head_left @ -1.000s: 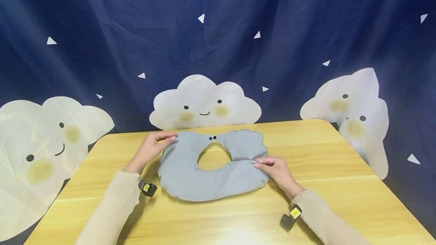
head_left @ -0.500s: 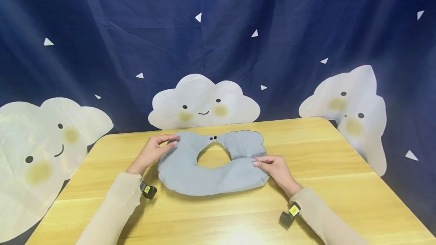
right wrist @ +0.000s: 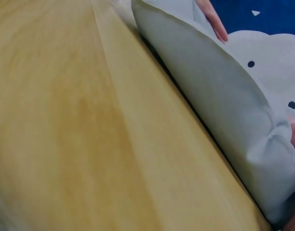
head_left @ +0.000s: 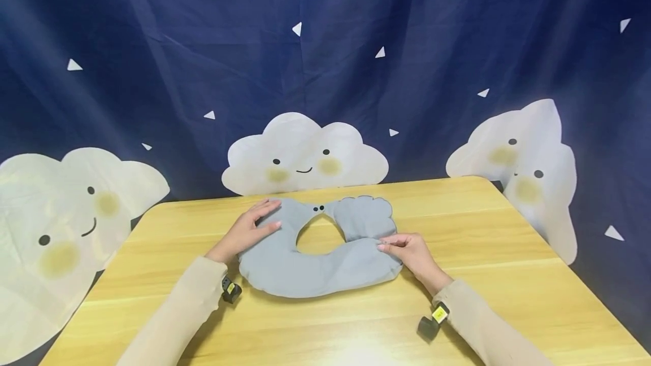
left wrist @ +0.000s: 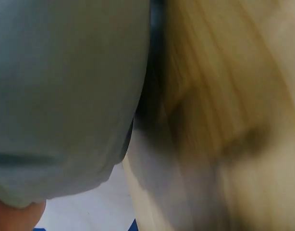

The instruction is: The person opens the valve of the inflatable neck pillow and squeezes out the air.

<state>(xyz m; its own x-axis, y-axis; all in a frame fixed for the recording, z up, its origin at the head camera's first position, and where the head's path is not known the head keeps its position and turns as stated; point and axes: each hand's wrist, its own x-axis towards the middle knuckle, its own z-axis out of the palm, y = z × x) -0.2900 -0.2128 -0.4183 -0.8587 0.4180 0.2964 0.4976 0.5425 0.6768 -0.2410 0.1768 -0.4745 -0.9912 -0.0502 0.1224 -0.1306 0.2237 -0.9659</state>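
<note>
A grey U-shaped inflatable neck pillow (head_left: 285, 267) lies on the table, puffed out, with two black dots on the narrow strip joining its scalloped far ends. My left hand (head_left: 246, 233) rests on its left arm, fingers stretched out over the fabric. At the right bend, thumb and index finger of my right hand (head_left: 414, 253) pinch a small spot on the pillow's surface; what lies between the fingertips is too small to tell. The right wrist view shows the pillow's bulging side (right wrist: 205, 86). In the left wrist view, grey pillow fabric (left wrist: 66, 96) hides most of the hand.
The light wooden table (head_left: 508, 275) extends around the pillow on all sides. Behind it hangs a dark blue curtain (head_left: 346, 72) with smiling white clouds and small white triangles. Each wrist wears a small black camera, such as the right camera (head_left: 429, 326).
My left hand has moved right from the pillow's left edge and now lies further over its fabric. The pillow's near edge has shifted slightly. My right hand keeps its pinch in about the same place.
</note>
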